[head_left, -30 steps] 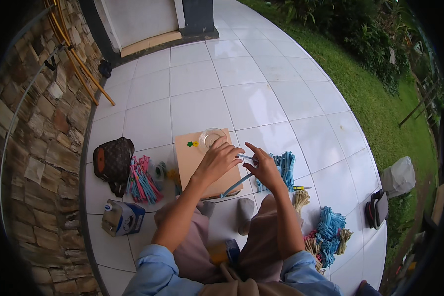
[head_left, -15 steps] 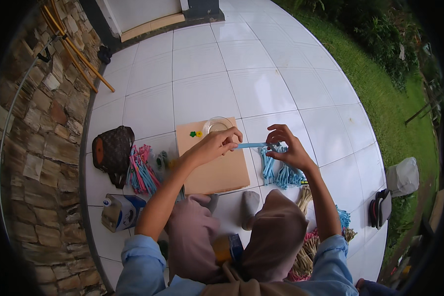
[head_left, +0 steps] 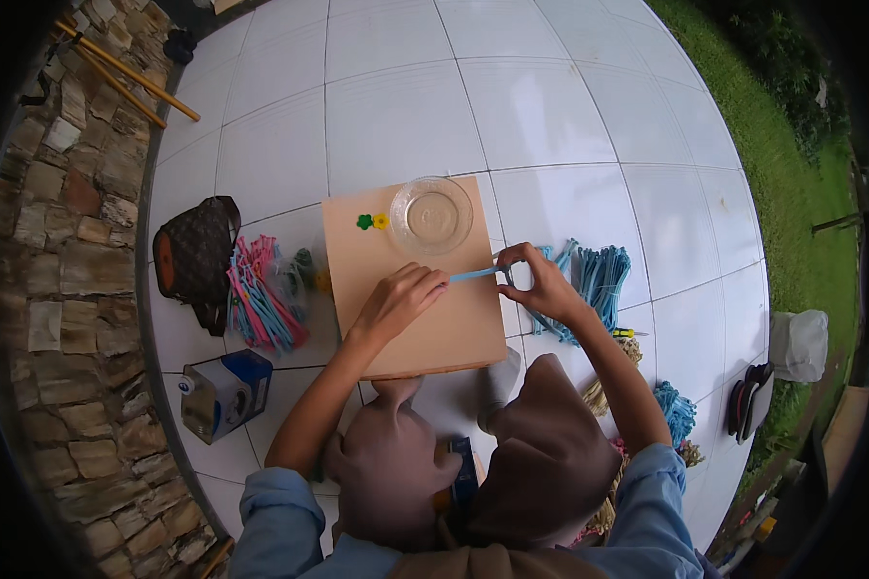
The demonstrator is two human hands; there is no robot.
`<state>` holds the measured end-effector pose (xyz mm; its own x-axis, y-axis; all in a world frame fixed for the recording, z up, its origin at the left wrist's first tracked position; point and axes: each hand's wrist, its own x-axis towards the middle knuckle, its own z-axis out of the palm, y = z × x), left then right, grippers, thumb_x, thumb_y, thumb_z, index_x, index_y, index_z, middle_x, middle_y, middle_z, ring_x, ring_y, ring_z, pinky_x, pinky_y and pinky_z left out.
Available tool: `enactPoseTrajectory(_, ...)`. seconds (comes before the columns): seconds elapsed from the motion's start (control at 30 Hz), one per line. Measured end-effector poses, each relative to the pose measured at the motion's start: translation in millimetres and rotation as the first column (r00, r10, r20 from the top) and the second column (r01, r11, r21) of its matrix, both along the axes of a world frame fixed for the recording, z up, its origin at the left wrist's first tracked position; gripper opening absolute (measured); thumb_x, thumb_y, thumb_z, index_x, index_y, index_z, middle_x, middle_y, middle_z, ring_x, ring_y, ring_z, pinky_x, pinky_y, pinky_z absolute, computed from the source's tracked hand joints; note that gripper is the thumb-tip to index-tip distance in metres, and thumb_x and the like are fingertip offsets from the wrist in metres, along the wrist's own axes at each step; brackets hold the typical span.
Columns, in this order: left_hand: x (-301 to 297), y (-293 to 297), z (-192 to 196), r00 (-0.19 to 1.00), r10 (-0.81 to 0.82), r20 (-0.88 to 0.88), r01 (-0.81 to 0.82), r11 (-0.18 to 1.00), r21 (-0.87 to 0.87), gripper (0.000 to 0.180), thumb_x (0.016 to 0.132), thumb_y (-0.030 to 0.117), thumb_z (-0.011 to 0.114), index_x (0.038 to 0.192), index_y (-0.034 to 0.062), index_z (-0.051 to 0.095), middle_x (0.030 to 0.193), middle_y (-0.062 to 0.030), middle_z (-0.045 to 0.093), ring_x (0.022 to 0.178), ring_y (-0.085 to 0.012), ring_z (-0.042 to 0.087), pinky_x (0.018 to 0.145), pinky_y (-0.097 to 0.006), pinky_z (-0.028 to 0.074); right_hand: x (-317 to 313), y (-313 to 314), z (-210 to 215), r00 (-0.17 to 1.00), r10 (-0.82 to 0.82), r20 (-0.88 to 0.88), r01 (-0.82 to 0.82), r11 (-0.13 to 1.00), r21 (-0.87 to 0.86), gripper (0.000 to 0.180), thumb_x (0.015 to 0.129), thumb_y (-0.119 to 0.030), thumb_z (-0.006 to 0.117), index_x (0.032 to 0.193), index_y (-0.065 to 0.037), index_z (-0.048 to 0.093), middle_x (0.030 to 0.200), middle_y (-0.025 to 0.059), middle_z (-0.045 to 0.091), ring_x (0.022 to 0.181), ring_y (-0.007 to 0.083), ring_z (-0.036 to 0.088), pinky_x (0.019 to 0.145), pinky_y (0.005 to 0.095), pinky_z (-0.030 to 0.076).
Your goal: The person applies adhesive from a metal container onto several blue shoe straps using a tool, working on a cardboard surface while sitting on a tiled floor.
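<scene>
A narrow light-blue strip (head_left: 473, 276) is stretched nearly level between my two hands, above a light-brown board (head_left: 425, 343). My left hand (head_left: 401, 301) pinches its left end, with the fingers bent over it. At the other end, the thumb and fingers of my right hand (head_left: 536, 282) close on the strip in a ring shape. A darker bluish length shows beside the right fingers; whether it belongs to the strip I cannot tell. Beyond my hands on the board stand a clear glass bowl (head_left: 432, 214), a green flower-shaped piece (head_left: 364, 222) and a yellow one (head_left: 380, 221).
Bundles of light-blue strips (head_left: 601, 285) lie right of the board, near a yellow-handled tool (head_left: 628, 333). Pink and blue strips (head_left: 261, 294), a brown bag (head_left: 195, 256) and a blue-and-grey can (head_left: 224, 391) sit left. A stone wall (head_left: 68, 289) bounds the left side.
The view has tilted down, so the board and bowl look nearer. Both hands have drawn slightly closer together over the board, still holding the strip, and the bowl is no longer partly covered.
</scene>
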<state>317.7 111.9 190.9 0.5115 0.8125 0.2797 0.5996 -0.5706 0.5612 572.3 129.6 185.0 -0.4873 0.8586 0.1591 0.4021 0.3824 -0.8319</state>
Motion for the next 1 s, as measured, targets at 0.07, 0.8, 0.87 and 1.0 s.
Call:
enactPoseTrajectory(0.07, -0.6, -3.5, -9.0, 0.998, 0.036, -0.060, -0.029, 0.994, 0.103, 0.019, 0.076, 0.007, 0.065, 0.093, 0.0054, 0.058, 0.089, -0.0053, 0.060, 0.081, -0.0205, 0.058, 0.070, -0.034, 0.048, -1.7, 7.1, -11.7, 1.000, -0.001, -0.013, 0.001, 1.000, 0.022, 0.039, 0.067, -0.004, 0.072, 0.097, -0.004, 0.047, 0.095, 0.0077, 0.056, 0.092, 0.0265, 0.055, 0.084, 0.0359, 0.043)
enactPoseTrajectory(0.8, 26.9, -37.2, -19.0, 0.968, 0.106, -0.227, -0.109, 0.994, 0.000, 0.067, 0.081, 0.029, 0.061, 0.134, -0.0022, 0.033, 0.135, -0.0132, 0.035, 0.127, -0.0297, 0.031, 0.106, -0.043, 0.027, -20.7, 21.3, -13.6, 0.988, -0.108, 0.111, 0.101, 0.993, 0.065, 0.036, 0.070, 0.001, 0.069, 0.097, -0.002, 0.045, 0.095, 0.0108, 0.059, 0.089, 0.0245, 0.060, 0.080, 0.0324, 0.048)
enactPoseTrajectory(0.87, 27.8, -36.0, -17.4, 0.966, 0.104, -0.238, -0.107, 0.994, -0.003, 0.069, 0.081, 0.032, 0.060, 0.134, -0.0020, 0.032, 0.136, -0.0130, 0.035, 0.128, -0.0297, 0.030, 0.106, -0.043, 0.027, -18.3, 21.1, -15.6, 0.989, -0.101, 0.111, 0.093, 0.993, 0.079, 0.036, 0.070, 0.001, 0.069, 0.097, -0.002, 0.045, 0.095, 0.0109, 0.059, 0.089, 0.0245, 0.060, 0.079, 0.0323, 0.048)
enactPoseTrajectory(1.0, 29.7, -35.2, -15.2, 0.926, 0.118, -0.358, -0.111, 0.993, 0.040, 0.075, 0.080, 0.044, 0.057, 0.134, -0.0012, 0.033, 0.137, -0.0111, 0.035, 0.129, -0.0285, 0.029, 0.106, -0.043, 0.026, -9.4, 23.4, -19.6, 0.997, -0.040, 0.071, 0.037, 0.998, 0.049, 0.040, 0.070, -0.002, 0.072, 0.099, -0.002, 0.044, 0.099, 0.0102, 0.060, 0.088, 0.0245, 0.058, 0.088, 0.0350, 0.046)
